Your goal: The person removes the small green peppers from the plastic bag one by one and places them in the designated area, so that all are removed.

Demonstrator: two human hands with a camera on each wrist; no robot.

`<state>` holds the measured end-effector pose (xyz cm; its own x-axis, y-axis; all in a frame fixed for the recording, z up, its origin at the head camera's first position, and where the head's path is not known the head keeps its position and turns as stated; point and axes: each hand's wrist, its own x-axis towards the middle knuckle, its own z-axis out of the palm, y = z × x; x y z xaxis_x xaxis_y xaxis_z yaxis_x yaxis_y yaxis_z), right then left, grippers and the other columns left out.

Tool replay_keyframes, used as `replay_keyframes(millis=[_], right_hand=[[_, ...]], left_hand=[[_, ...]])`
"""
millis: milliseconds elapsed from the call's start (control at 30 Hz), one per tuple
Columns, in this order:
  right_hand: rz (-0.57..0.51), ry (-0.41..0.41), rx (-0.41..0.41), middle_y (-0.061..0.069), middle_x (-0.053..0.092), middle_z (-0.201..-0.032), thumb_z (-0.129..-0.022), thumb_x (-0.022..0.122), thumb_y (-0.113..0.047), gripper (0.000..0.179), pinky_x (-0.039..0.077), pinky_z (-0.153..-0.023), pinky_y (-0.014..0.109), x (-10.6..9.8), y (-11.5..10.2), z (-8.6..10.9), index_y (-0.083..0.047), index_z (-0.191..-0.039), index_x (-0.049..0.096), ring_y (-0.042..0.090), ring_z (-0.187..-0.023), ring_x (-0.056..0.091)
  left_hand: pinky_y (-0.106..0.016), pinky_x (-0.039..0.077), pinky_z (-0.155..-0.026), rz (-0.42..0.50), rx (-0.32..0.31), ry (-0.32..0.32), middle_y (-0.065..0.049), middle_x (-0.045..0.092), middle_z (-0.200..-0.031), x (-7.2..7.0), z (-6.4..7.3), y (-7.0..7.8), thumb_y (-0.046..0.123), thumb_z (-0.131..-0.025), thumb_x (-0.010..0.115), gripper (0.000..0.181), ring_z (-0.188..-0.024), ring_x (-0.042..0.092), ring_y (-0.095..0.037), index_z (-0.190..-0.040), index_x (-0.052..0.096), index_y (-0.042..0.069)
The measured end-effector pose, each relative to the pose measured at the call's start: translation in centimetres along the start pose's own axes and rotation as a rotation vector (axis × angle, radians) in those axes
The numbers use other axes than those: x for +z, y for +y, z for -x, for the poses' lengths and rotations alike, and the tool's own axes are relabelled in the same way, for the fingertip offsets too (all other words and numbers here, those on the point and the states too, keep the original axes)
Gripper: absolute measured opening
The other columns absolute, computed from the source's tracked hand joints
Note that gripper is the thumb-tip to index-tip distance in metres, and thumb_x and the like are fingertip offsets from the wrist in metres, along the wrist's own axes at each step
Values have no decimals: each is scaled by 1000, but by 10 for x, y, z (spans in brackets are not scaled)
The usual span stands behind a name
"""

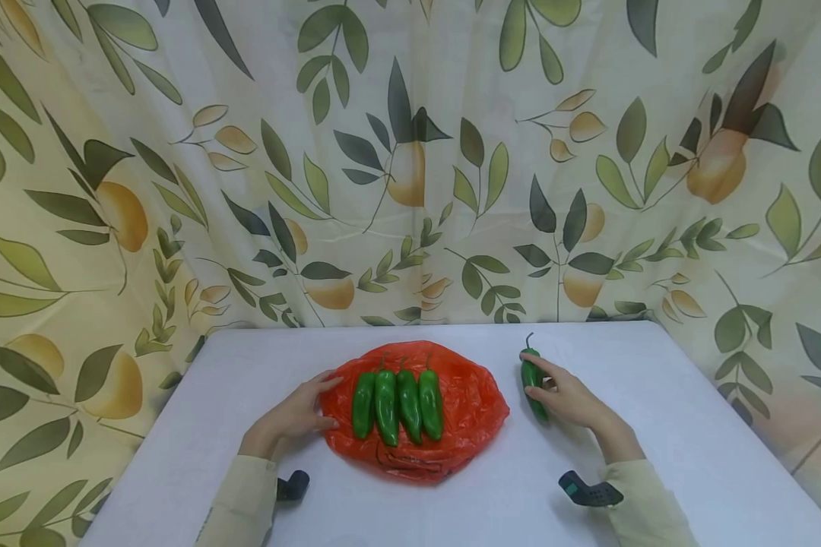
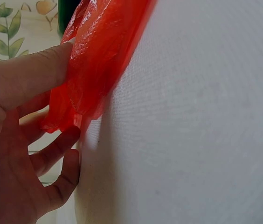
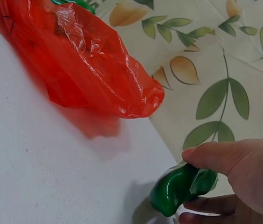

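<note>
Several green chili peppers (image 1: 387,406) lie side by side, stems pointing away, on a crumpled red plastic bag (image 1: 475,403). At the bag's left edge is my left hand (image 1: 299,410), thumb and fingers spread apart and touching the plastic. The left wrist view has the thumb (image 2: 38,70) against the red film (image 2: 101,51), with some fingers below, partly behind it. To the right of the bag, my right hand (image 1: 566,391) holds a single green chili pepper (image 1: 530,374) between thumb and fingers. Its rounded end (image 3: 166,196) faces the right wrist camera.
A white table (image 1: 451,513) carries everything, its back edge close to a curtain (image 1: 410,228) printed with leaves and fruit. Dark devices sit at the left wrist (image 1: 293,486) and the right wrist (image 1: 591,491).
</note>
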<state>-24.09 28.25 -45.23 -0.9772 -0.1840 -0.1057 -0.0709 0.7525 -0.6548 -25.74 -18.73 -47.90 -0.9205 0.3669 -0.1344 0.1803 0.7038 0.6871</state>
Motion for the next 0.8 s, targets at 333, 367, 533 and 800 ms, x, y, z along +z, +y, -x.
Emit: replay_keyframes(millis=[333,367,533,800], right_hand=[[7,-55,24,32,46,-139,-98,65,-23,67,58,-92,55,3,2,-1,-8,-156,34,41,-114,52],[13,-58,28,32,46,-140,-98,65,-24,67,58,-93,56,4,2,-1,-9,-156,34,42,-115,51],[51,-73,43,36,39,-149,-99,62,-29,69,51,-99,67,3,0,-1,-9,-157,31,53,-128,45],[52,-91,57,37,31,-155,-100,60,-33,72,44,-103,73,6,3,0,-9,-159,27,58,-139,33]], left_hand=[[-63,28,-122,3,-19,1,-13,30,-166,0,4,-3,8,-83,80,78,-154,25,-41,-153,46,11],[-63,28,-122,4,-28,1,-12,30,-166,1,4,-4,9,-83,80,78,-154,24,-40,-153,46,12],[-62,31,-121,14,-65,-1,-8,29,-167,2,2,-3,13,-85,80,78,-155,24,-37,-154,45,19],[-61,30,-122,2,-54,-14,-8,30,-167,3,-2,-4,12,-84,80,79,-155,25,-37,-154,44,18]])
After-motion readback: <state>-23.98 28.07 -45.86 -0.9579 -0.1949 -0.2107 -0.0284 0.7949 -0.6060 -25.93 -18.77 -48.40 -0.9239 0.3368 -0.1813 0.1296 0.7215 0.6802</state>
